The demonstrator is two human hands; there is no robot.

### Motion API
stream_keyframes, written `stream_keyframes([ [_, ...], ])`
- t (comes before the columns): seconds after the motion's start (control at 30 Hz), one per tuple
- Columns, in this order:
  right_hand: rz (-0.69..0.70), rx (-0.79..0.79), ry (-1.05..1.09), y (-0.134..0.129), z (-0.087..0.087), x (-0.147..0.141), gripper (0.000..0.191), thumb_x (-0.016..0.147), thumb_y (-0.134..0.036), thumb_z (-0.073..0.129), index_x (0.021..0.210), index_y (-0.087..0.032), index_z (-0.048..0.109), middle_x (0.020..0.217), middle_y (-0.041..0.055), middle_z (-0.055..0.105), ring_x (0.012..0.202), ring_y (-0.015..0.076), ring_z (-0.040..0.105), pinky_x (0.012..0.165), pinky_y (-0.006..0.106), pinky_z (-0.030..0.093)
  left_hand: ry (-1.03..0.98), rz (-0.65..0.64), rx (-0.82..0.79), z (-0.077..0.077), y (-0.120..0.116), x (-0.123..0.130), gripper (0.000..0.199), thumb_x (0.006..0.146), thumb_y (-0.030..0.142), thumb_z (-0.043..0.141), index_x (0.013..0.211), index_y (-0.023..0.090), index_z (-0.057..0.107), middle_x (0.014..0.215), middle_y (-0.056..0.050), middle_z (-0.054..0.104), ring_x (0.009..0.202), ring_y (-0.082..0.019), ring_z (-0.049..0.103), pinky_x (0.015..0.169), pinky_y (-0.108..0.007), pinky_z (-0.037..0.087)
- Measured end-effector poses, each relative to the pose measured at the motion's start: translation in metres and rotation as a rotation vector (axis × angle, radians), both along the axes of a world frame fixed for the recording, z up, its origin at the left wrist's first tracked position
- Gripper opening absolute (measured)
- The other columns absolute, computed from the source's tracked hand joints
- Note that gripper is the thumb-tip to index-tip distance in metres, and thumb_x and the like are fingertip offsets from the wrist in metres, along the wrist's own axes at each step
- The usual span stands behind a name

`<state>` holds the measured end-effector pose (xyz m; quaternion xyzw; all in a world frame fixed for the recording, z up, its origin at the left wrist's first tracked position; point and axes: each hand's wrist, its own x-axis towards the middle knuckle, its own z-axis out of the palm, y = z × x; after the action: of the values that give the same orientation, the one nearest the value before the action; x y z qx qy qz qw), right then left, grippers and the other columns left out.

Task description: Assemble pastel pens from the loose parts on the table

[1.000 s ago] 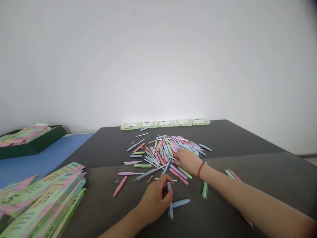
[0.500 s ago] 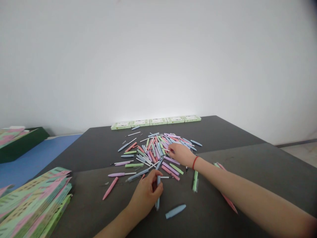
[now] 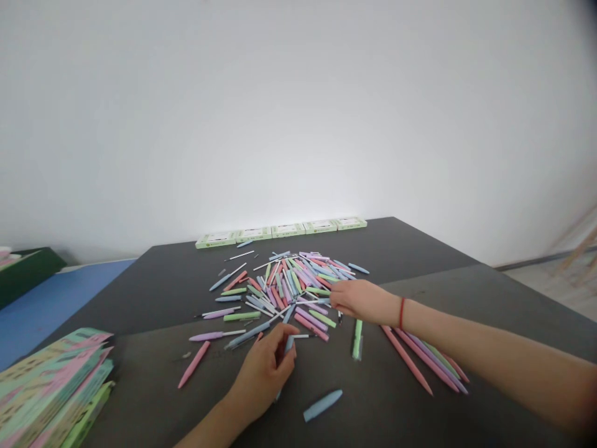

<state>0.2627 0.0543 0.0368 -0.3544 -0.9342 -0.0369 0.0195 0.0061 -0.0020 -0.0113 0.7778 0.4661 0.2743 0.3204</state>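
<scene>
Pinching one blue pen (image 3: 290,344), the fingers (image 3: 283,330) of your left hand (image 3: 262,368) are closed before one pile of pen parts (image 3: 298,280). Your right hand (image 3: 361,300) is at the pile's right side; its opening and hold I cannot tell. One blue barrel (image 3: 323,406) lies nearer you; five boxes (image 3: 288,231) line the far edge of the table (image 3: 373,404).

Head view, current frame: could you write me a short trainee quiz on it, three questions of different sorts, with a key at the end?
1. Count: how many pale green boxes lie in the row near the far edge of the table?

2. Multiple choice: the pen part held in the left hand is
A) green
B) blue
C) pink

3. Fill in: the red band circles the ____ wrist.

Key: 1. Five. 2. B. 3. Right.
</scene>
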Motion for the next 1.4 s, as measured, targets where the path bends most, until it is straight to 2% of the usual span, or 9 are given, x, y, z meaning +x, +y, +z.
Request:
stream_keyframes([
  [0.1, 0.093, 0.007, -0.106, -0.002, -0.004, 0.016, 0.016, 0.090, -0.015, 0.049, 0.080, -0.015, 0.062, 0.083, 0.0080, 0.061, 0.081, 0.0204, 0.054, 0.069, 0.029, 0.040, 0.026, -0.007, -0.010, 0.002, -0.001, 0.002, 0.015, 0.085, 0.022, 0.044, 0.095, 0.021, 0.055, 0.067, 0.003, 0.054, 0.061, -0.014, 0.049, 0.057, -0.023, 0.034],
  [0.23, 0.148, 0.029, -0.184, 0.003, -0.014, 0.017, 0.015, 0.090, -0.013, 0.048, 0.082, -0.014, 0.061, 0.083, 0.0084, 0.061, 0.080, 0.0209, 0.054, 0.068, 0.030, 0.040, 0.079, -0.007, -0.002, 0.004, -0.001, 0.002, 0.017, 0.085, 0.022, 0.044, 0.097, 0.021, 0.055, 0.062, 0.005, 0.050, 0.057, -0.014, 0.047, 0.056, -0.024, 0.032],
  [0.37, 0.136, 0.059, -0.205, 0.007, -0.018, 0.009, 0.013, 0.088, -0.011, 0.048, 0.085, -0.013, 0.060, 0.082, 0.0085, 0.061, 0.081, 0.0215, 0.054, 0.067, 0.031, 0.041, 0.111, -0.009, 0.018, 0.004, -0.001, 0.002, 0.016, 0.084, 0.021, 0.045, 0.095, 0.020, 0.056, 0.059, 0.006, 0.046, 0.056, -0.013, 0.046, 0.056, -0.024, 0.031],
  [0.57, 0.094, 0.090, -0.167, -0.008, -0.009, -0.001, 0.008, 0.087, -0.014, 0.051, 0.086, -0.014, 0.059, 0.087, 0.0074, 0.060, 0.086, 0.0221, 0.054, 0.073, 0.032, 0.042, 0.136, -0.008, 0.007, 0.008, -0.004, 0.006, 0.019, 0.079, 0.017, 0.047, 0.095, 0.021, 0.057, 0.058, 0.007, 0.047, 0.055, -0.013, 0.048, 0.057, -0.023, 0.032],
  [0.8, -0.032, 0.090, -0.143, -0.014, -0.004, 0.017, 0.014, 0.088, -0.009, 0.046, 0.083, -0.015, 0.058, 0.084, 0.0072, 0.060, 0.077, 0.0195, 0.057, 0.065, 0.029, 0.041, 0.144, 0.008, 0.021, 0.010, -0.005, 0.007, 0.016, 0.079, 0.019, 0.047, 0.093, 0.021, 0.057, 0.058, 0.007, 0.048, 0.055, -0.013, 0.051, 0.057, -0.023, 0.033],
  [0.93, 0.031, 0.044, -0.180, -0.010, -0.008, 0.026, 0.016, 0.089, -0.010, 0.047, 0.080, -0.016, 0.059, 0.082, 0.0060, 0.061, 0.075, 0.0182, 0.057, 0.066, 0.028, 0.041, 0.161, 0.018, 0.041, 0.008, -0.004, 0.005, 0.016, 0.079, 0.018, 0.047, 0.091, 0.021, 0.057, 0.057, 0.007, 0.046, 0.055, -0.013, 0.049, 0.057, -0.024, 0.033],
  [1.13, 0.106, 0.024, -0.191, -0.002, -0.016, 0.017, 0.010, 0.084, -0.010, 0.052, 0.080, -0.015, 0.059, 0.084, 0.0072, 0.061, 0.081, 0.0201, 0.056, 0.068, 0.029, 0.040, 0.181, 0.013, 0.039, 0.006, -0.003, 0.004, 0.017, 0.080, 0.018, 0.046, 0.094, 0.022, 0.056, 0.060, 0.006, 0.047, 0.056, -0.014, 0.049, 0.058, -0.024, 0.035],
  [1.3, 0.060, 0.037, -0.104, -0.012, -0.005, 0.009, 0.007, 0.081, -0.011, 0.051, 0.083, -0.015, 0.056, 0.085, 0.0071, 0.060, 0.078, 0.0192, 0.054, 0.065, 0.028, 0.039, 0.232, 0.036, 0.089, 0.010, -0.003, 0.003, 0.020, 0.078, 0.016, 0.047, 0.095, 0.022, 0.056, 0.079, 0.001, 0.057, 0.065, -0.015, 0.052, 0.059, -0.025, 0.037],
  [1.4, -0.159, -0.087, 0.261, -0.028, 0.005, 0.002, 0.007, 0.078, -0.011, 0.050, 0.082, -0.017, 0.052, 0.075, 0.0014, 0.057, 0.065, 0.0145, 0.050, 0.059, 0.025, 0.036, 0.228, 0.033, 0.100, 0.012, -0.003, 0.003, 0.022, 0.077, 0.014, 0.048, 0.095, 0.022, 0.057, 0.097, -0.003, 0.058, 0.071, -0.016, 0.055, 0.061, -0.025, 0.040],
])
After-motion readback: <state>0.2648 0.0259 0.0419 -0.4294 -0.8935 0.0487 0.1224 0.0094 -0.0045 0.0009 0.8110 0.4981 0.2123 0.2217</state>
